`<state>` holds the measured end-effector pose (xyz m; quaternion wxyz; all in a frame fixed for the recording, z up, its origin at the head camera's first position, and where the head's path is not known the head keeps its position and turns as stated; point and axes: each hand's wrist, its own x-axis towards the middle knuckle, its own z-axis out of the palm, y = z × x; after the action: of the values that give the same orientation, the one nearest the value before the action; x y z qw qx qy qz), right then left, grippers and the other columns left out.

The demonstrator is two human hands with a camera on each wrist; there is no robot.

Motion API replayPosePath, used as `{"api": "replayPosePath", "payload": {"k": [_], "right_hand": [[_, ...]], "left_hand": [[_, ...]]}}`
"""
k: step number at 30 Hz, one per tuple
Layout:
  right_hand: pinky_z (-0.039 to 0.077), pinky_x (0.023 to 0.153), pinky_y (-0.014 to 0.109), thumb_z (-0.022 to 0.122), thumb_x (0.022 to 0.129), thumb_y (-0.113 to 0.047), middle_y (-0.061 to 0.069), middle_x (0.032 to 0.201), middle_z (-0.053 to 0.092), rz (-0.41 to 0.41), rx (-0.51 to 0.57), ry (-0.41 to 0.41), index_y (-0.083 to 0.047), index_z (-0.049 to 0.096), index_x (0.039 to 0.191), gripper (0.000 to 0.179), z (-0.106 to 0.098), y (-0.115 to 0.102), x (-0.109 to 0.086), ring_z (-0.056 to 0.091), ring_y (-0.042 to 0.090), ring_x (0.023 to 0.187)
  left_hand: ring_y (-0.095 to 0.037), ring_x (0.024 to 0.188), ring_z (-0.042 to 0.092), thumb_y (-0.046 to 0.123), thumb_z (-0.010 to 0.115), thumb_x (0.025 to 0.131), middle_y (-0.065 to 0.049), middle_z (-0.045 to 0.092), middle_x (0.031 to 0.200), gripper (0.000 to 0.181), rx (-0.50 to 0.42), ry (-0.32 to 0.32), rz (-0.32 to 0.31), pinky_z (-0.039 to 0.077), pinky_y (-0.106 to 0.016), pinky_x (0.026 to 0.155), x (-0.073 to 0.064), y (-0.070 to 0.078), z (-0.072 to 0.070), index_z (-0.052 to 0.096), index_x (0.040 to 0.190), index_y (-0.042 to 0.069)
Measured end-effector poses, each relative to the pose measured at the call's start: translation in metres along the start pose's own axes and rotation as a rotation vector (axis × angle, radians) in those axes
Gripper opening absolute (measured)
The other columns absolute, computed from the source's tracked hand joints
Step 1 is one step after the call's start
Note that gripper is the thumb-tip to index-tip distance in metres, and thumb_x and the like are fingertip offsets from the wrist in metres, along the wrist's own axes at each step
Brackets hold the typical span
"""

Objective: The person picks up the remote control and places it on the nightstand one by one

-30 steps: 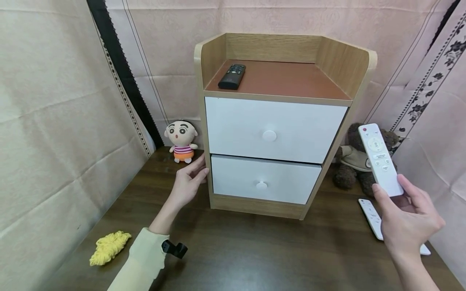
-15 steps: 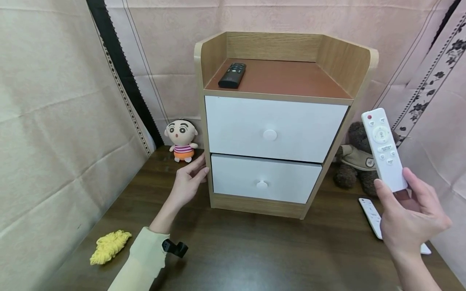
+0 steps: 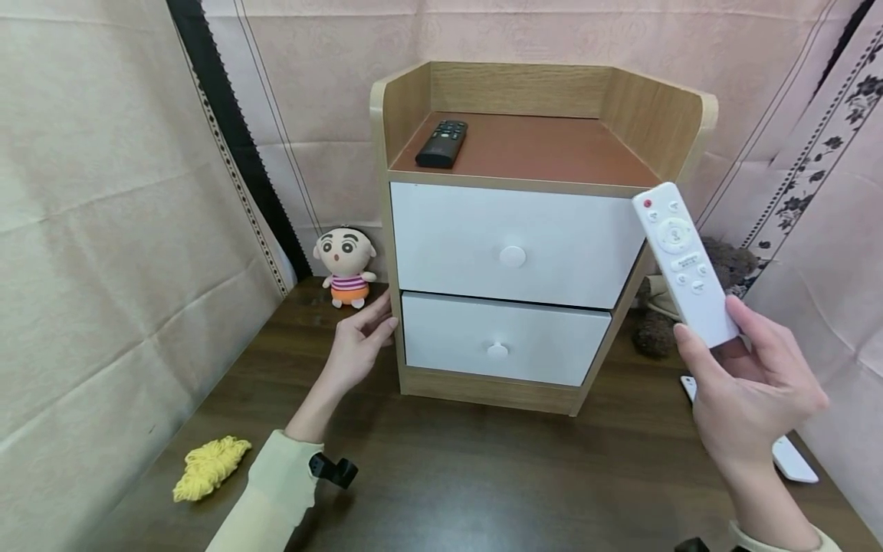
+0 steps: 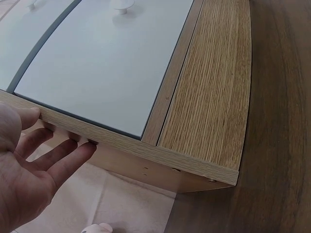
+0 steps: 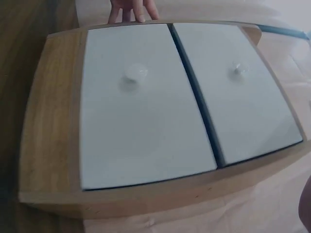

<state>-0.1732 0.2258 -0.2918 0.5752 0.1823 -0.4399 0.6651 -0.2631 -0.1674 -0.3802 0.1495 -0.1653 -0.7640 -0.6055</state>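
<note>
My right hand (image 3: 755,383) pinches the lower end of a white remote control (image 3: 683,257) between thumb and fingers. The remote is tilted, buttons toward me, in front of the right edge of a wooden cabinet (image 3: 490,389) with two white drawers. My left hand (image 3: 355,345) touches the cabinet's left side; in the left wrist view its fingers (image 4: 73,162) lie straight against the side panel and the thumb is at the front edge. Both the upper drawer (image 3: 448,238) and lower drawer (image 3: 441,330) are closed. A black remote control (image 3: 441,144) lies on the cabinet's brown top.
A small doll (image 3: 347,268) stands left of the cabinet. Yellow yarn (image 3: 210,468) lies at the table's left. Behind the right hand is a brown teddy bear (image 3: 655,333), partly hidden. A white remote (image 3: 688,386) and another white object (image 3: 793,460) lie on the table, partly covered.
My right hand has raised the white remote, then carried it left toward the cabinet, now covering more of the teddy bear. The left hand stays where it was.
</note>
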Motion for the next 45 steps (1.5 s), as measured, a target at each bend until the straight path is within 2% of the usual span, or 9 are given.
{"api": "replayPosePath", "payload": {"k": [10, 14, 17, 19, 24, 32, 37, 40, 45], "right_hand": [[0.058, 0.079, 0.019, 0.081, 0.063, 0.021, 0.022, 0.095, 0.072, -0.043, -0.194, -0.15, 0.017, 0.073, 0.103, 0.041, 0.042, 0.001, -0.002, 0.065, 0.019, 0.084], [0.057, 0.081, 0.018, 0.082, 0.065, 0.018, 0.019, 0.099, 0.072, -0.067, -0.279, -0.231, 0.011, 0.076, 0.106, 0.042, 0.058, 0.003, -0.002, 0.066, 0.017, 0.087], [0.058, 0.083, 0.02, 0.084, 0.066, 0.017, 0.013, 0.1, 0.073, -0.078, -0.295, -0.29, 0.008, 0.077, 0.108, 0.043, 0.07, 0.007, 0.003, 0.066, 0.018, 0.089], [0.058, 0.084, 0.022, 0.085, 0.065, 0.017, 0.009, 0.099, 0.073, -0.083, -0.292, -0.316, 0.007, 0.077, 0.108, 0.044, 0.077, 0.008, 0.006, 0.067, 0.019, 0.09], [0.058, 0.082, 0.02, 0.088, 0.065, 0.014, 0.012, 0.097, 0.073, -0.116, -0.323, -0.349, 0.004, 0.078, 0.108, 0.045, 0.091, 0.009, 0.013, 0.067, 0.016, 0.088], [0.056, 0.078, 0.016, 0.091, 0.068, 0.003, 0.012, 0.098, 0.076, -0.169, -0.435, -0.334, -0.001, 0.08, 0.107, 0.041, 0.112, 0.012, 0.024, 0.067, 0.007, 0.086], [0.051, 0.076, 0.014, 0.091, 0.073, -0.009, 0.006, 0.098, 0.078, -0.185, -0.516, -0.331, -0.004, 0.081, 0.108, 0.037, 0.132, 0.013, 0.024, 0.07, 0.014, 0.087], [0.046, 0.072, 0.019, 0.089, 0.076, -0.015, 0.007, 0.099, 0.078, -0.228, -0.558, -0.367, -0.003, 0.081, 0.108, 0.035, 0.143, 0.015, 0.024, 0.071, 0.022, 0.088], [0.04, 0.071, 0.03, 0.083, 0.081, -0.016, 0.015, 0.1, 0.077, -0.29, -0.587, -0.444, 0.003, 0.079, 0.108, 0.033, 0.158, 0.018, 0.026, 0.068, 0.031, 0.086]], "left_hand": [[-0.033, 0.122, 0.062, 0.004, 0.061, 0.103, -0.018, 0.057, 0.145, 0.049, -0.003, 0.004, 0.003, 0.061, -0.03, 0.079, -0.001, 0.0, -0.002, 0.05, 0.151, 0.005], [-0.032, 0.122, 0.062, 0.004, 0.061, 0.103, -0.016, 0.057, 0.145, 0.049, -0.011, 0.0, 0.003, 0.062, -0.037, 0.082, 0.0, 0.0, -0.001, 0.051, 0.151, 0.006], [-0.032, 0.121, 0.062, 0.004, 0.061, 0.103, -0.016, 0.058, 0.145, 0.049, -0.018, 0.0, 0.004, 0.061, -0.048, 0.085, 0.001, -0.001, 0.0, 0.051, 0.151, 0.006], [-0.032, 0.121, 0.062, 0.004, 0.061, 0.103, -0.016, 0.058, 0.145, 0.049, -0.017, 0.003, -0.001, 0.06, -0.049, 0.085, 0.001, -0.001, 0.0, 0.051, 0.151, 0.006], [-0.032, 0.121, 0.062, 0.004, 0.062, 0.103, -0.016, 0.058, 0.144, 0.049, -0.015, 0.012, -0.017, 0.062, -0.032, 0.081, -0.001, -0.002, 0.001, 0.051, 0.151, 0.006], [-0.033, 0.12, 0.062, 0.004, 0.062, 0.103, -0.016, 0.058, 0.144, 0.049, 0.001, 0.011, 0.015, 0.061, -0.03, 0.079, 0.001, -0.003, 0.001, 0.051, 0.151, 0.007], [-0.031, 0.119, 0.063, 0.002, 0.061, 0.103, -0.016, 0.059, 0.143, 0.048, 0.0, 0.027, 0.033, 0.061, -0.026, 0.077, 0.001, -0.004, 0.004, 0.052, 0.15, 0.006], [-0.031, 0.12, 0.063, 0.002, 0.061, 0.103, -0.016, 0.059, 0.142, 0.048, -0.001, 0.03, 0.03, 0.061, -0.026, 0.078, 0.002, -0.003, 0.003, 0.052, 0.15, 0.006], [-0.03, 0.119, 0.063, 0.003, 0.062, 0.102, -0.016, 0.059, 0.143, 0.049, 0.002, 0.027, 0.01, 0.062, -0.042, 0.083, 0.001, -0.002, 0.002, 0.052, 0.15, 0.006]]}}
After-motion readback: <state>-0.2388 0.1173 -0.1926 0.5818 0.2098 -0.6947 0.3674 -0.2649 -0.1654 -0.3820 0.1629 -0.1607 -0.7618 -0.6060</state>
